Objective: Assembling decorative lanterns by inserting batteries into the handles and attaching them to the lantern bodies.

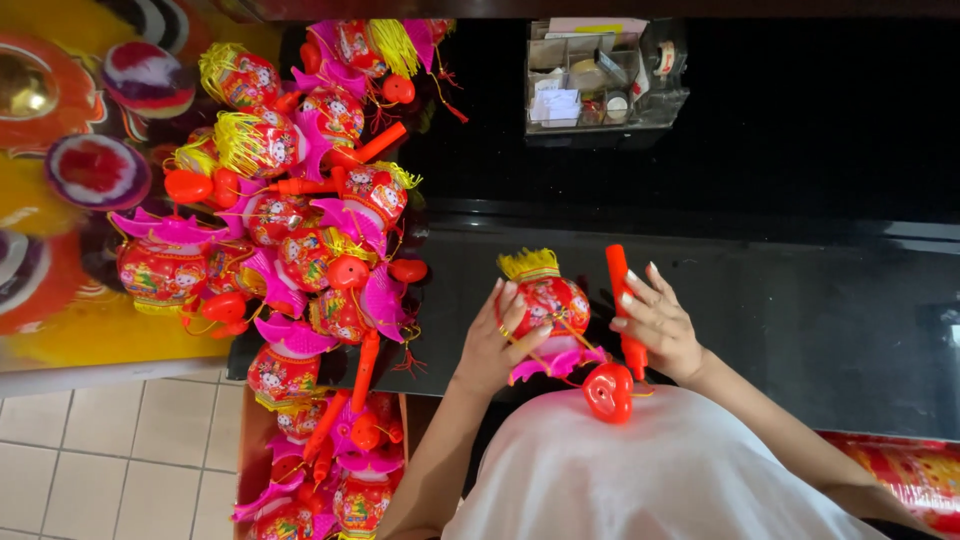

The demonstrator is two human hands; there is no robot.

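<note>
White cloth of the person's shirt (650, 470) fills the bottom centre of the frame, nearest the camera. Just above it, at the lower middle, a red heart-shaped piece (608, 391) hangs on a thin cord against the shirt's edge.

The left hand (492, 335) has its grip closed around a small red lantern (548, 303), fingers wrapped over its left side. The lantern has a yellow fringe at its top and a pink frilled base at its bottom, and it is held above the dark counter (800, 310) in the middle of the frame.

The right hand (655, 325), just right of the lantern, has its grip clamped on a red plastic stick handle (624, 300), which stands nearly upright, with some fingers spread.

A heap of similar lanterns (300, 230) with pink frills, yellow tassels and red handles runs down the left-centre of the frame, from the top edge to the bottom. A clear organiser box (605, 85) of small items sits on the counter at the upper centre-right. Pale floor tiles (110, 460) show at lower left.
</note>
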